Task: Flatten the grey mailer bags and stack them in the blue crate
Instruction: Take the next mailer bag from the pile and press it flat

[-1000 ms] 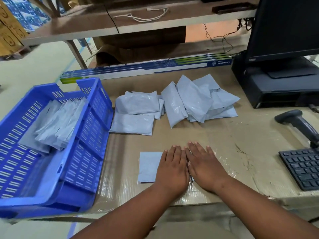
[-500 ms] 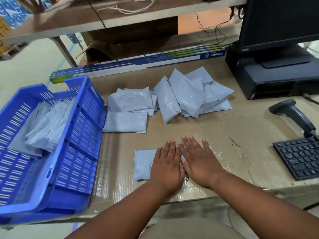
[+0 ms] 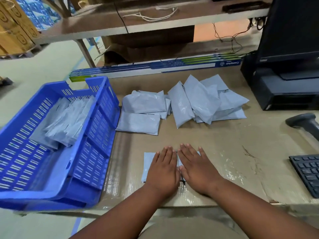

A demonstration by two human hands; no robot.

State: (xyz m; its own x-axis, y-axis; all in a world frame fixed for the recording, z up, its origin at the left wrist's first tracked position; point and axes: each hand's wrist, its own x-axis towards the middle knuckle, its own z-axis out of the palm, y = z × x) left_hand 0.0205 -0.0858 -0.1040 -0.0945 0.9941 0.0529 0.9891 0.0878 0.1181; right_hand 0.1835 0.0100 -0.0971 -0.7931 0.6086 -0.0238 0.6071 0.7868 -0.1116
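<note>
While both hands — left hand (image 3: 162,171), right hand (image 3: 196,169) — pressed flat, grip released, on one grey mailer (image 3: 148,163) on the bench (image 3: 224,138) beside the blue crate (image 3: 96,152), trapped air could reinflate it — stack might slide.

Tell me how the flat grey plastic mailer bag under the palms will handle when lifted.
The flat grey plastic mailer bag looks thin, so probably floppy and light. Its glossy film may slide on the taped cardboard tabletop.
</note>
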